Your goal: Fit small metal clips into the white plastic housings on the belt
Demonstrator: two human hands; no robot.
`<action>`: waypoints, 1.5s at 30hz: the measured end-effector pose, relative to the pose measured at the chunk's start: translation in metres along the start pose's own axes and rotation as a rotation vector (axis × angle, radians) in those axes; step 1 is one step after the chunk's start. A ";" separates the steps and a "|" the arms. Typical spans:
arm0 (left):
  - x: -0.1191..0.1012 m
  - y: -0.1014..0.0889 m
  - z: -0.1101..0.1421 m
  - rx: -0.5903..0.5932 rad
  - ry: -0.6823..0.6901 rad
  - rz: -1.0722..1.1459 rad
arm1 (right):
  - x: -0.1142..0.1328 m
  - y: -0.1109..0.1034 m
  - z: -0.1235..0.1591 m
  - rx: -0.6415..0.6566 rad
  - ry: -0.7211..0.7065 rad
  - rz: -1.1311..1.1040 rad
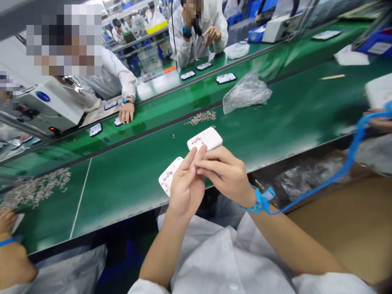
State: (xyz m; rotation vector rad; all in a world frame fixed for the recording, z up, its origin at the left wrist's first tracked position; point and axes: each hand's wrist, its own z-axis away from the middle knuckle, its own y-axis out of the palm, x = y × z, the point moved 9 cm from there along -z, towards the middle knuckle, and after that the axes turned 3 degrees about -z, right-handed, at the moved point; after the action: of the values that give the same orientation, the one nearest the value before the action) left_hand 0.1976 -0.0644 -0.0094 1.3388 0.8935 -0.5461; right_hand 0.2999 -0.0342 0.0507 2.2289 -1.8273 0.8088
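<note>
My left hand (185, 185) is held palm up over the near edge of the green belt (128, 179), fingers stretched out. My right hand (225, 171) meets it, fingertips pinched against the left fingers; whatever is between them is too small to make out. A blue wrist strap (260, 200) is on my right wrist. Two white plastic housings lie on the belt just beyond my hands: one (206, 140) farther off, one (168, 174) partly hidden behind my left hand.
A small heap of tiny grey parts (202, 118) and a clear plastic bag (246, 93) lie farther out. A larger heap of grey parts (36, 188) is at left near another person's hand (9, 228). Workers in white coats (196, 36) sit across the line.
</note>
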 end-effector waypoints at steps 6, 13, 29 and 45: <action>-0.001 -0.012 0.007 -0.054 -0.079 -0.013 | 0.011 0.017 0.016 0.051 -0.204 0.058; -0.048 -0.070 0.031 -0.344 0.340 -0.645 | -0.017 0.037 0.001 0.151 0.183 -0.233; -0.050 -0.172 0.032 -0.654 0.206 -1.436 | -0.038 0.178 0.011 1.172 -0.324 0.264; -0.047 -0.170 0.029 -0.611 0.121 -1.443 | -0.046 0.176 0.020 1.033 -0.211 0.154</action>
State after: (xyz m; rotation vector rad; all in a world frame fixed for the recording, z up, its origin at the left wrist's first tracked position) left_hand 0.0445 -0.1311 -0.0724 -0.0168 1.8924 -1.1337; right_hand 0.1351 -0.0466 -0.0274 2.7996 -1.9287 1.9674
